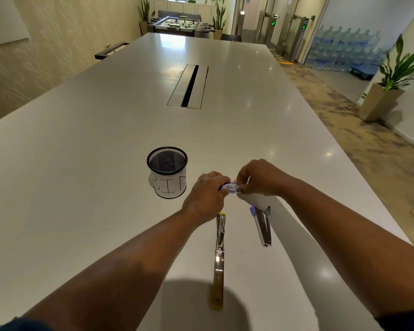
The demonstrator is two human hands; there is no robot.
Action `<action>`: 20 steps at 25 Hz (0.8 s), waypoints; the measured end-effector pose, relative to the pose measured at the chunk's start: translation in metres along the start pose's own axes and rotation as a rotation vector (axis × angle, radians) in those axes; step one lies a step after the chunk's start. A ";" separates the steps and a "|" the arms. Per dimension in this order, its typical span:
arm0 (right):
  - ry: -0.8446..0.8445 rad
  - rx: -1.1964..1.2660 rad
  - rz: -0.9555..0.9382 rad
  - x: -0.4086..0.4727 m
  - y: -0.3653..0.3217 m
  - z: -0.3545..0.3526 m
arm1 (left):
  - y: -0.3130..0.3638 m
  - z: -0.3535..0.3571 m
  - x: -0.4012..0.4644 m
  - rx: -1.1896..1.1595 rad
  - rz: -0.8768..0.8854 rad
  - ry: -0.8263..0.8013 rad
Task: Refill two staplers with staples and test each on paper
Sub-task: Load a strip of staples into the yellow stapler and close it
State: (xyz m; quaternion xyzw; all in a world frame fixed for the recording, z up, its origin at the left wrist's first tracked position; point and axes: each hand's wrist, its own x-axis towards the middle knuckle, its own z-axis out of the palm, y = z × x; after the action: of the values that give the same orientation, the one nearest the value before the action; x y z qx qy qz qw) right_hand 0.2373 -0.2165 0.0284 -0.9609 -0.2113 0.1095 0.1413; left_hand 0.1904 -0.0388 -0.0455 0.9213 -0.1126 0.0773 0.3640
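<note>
- Our left hand (204, 199) and right hand (258, 177) pinch a small blue-white staple box (228, 187) between closed fingertips.
- Two chrome staplers lie lengthwise: yellow-tipped stapler (219, 256) opened flat, blue-tipped stapler (262, 224) angled.

Small blue-and-white cardboard staple box (229, 187), held off the table, pinched at both ends, lying roughly level. Long chrome stapler with yellow ends (219, 256): flat on the white tabletop, swung fully open, stretched out lengthwise toward the viewer. Shorter chrome stapler with blue tip (262, 224): just right of it, apart, angled, arm partly raised.
</note>
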 end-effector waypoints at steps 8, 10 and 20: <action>0.047 -0.096 -0.008 0.000 -0.003 0.004 | 0.000 0.000 -0.001 -0.008 0.009 0.003; 0.029 -0.077 0.000 0.000 -0.002 0.003 | 0.000 0.000 0.000 -0.008 0.007 0.008; 0.014 0.018 0.004 0.000 0.003 0.005 | 0.001 0.000 -0.001 0.012 0.007 0.012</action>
State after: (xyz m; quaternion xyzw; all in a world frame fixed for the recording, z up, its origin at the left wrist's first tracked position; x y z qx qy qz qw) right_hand 0.2371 -0.2180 0.0224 -0.9608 -0.2075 0.1047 0.1513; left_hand 0.1896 -0.0394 -0.0455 0.9226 -0.1134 0.0848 0.3588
